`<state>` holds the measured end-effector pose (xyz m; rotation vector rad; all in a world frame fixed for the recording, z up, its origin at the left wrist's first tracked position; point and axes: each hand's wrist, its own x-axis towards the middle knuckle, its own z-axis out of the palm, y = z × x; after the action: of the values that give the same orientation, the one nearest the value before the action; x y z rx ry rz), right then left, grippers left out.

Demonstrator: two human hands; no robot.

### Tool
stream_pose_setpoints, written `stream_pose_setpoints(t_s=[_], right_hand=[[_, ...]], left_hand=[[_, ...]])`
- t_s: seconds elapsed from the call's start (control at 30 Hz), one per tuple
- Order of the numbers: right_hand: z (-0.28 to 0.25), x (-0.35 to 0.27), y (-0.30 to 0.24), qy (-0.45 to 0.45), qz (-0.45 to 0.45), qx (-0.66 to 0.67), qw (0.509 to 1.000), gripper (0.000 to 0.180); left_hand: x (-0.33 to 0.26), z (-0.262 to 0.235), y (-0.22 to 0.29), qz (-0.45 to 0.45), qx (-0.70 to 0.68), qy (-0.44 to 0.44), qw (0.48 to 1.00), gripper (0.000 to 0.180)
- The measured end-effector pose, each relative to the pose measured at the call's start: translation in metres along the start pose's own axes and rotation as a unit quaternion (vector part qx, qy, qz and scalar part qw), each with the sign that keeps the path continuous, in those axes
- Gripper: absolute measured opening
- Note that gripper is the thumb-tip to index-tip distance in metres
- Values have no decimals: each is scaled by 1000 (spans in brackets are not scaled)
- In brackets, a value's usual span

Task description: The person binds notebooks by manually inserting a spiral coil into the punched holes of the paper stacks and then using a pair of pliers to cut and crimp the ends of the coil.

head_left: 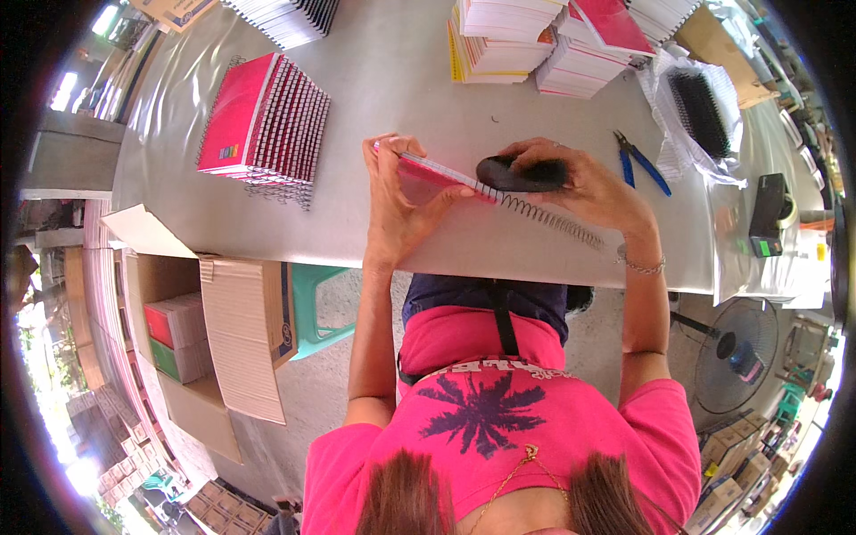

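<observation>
My left hand point(395, 214) grips a thin red notebook point(430, 171) by its two ends, fingers at the far left corner and thumb near the right end. The notebook is held tilted above the table's front part. A dark wire spiral coil point(555, 220) runs along the notebook's right end and trails out to the lower right. My right hand point(596, 189) is closed around a smooth black oval object point(524, 175), whose kind I cannot make out. That object sits against the coil where it meets the notebook. Blue-handled cutting pliers point(640, 162) lie right of my right hand.
A stack of red spiral notebooks point(267, 120) stands at the left of the grey-covered table point(383, 89). Page blocks point(513, 49) are piled at the back. Black coils point(701, 111) lie in white wrapping. An open cardboard box point(241, 325), green stool point(316, 312) and fan point(733, 355) stand below.
</observation>
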<state>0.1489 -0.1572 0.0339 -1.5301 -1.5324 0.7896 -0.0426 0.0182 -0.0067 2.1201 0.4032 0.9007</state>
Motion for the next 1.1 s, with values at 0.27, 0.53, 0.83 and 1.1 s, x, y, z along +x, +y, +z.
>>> stream_pose_setpoints(t_s=[0.27, 0.53, 0.83, 1.1], right_hand=[[21, -8, -9, 139, 36, -181, 973, 50], [22, -21, 6, 98, 106, -245, 959, 62], [0, -11, 8, 46, 74, -161, 983, 62], [-14, -5, -25, -70, 82, 167, 980, 52]], left_hand=[[1, 1, -7, 21, 3, 7, 1000, 71], [-1, 6, -2, -17, -57, -21, 998, 69], [-6, 12, -7, -54, -131, -8, 990, 99], [-4, 12, -4, -77, -156, -17, 985, 112]])
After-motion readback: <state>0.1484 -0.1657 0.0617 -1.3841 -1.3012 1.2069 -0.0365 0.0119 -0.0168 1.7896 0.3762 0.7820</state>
